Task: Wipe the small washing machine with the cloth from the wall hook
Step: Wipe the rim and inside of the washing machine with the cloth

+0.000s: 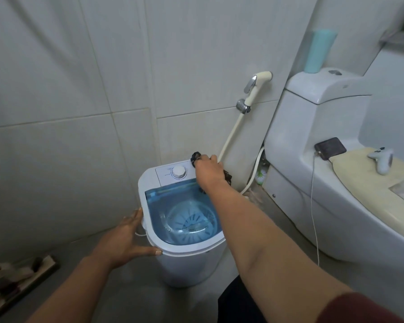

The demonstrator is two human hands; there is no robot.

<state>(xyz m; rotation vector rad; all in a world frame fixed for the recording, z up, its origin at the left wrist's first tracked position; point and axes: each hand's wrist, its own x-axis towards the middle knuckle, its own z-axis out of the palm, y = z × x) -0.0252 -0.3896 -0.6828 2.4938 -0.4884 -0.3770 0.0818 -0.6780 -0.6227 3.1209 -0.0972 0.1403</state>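
The small washing machine (184, 266) is white with a clear blue lid and a round white dial (179, 172) on its back panel; it stands on the grey floor against the tiled wall. My right hand (209, 170) rests on the machine's back right corner, closed over a dark cloth (195, 156) that sticks out past the fingers and by the wrist. My left hand (126, 236) lies flat against the machine's front left rim, fingers spread, holding nothing.
A white toilet (313, 183) stands close on the right, with a black device, a cable and a white controller on its lid. A bidet sprayer (257, 85) and hose hang on the wall behind the machine. Brushes lie on the floor at lower left.
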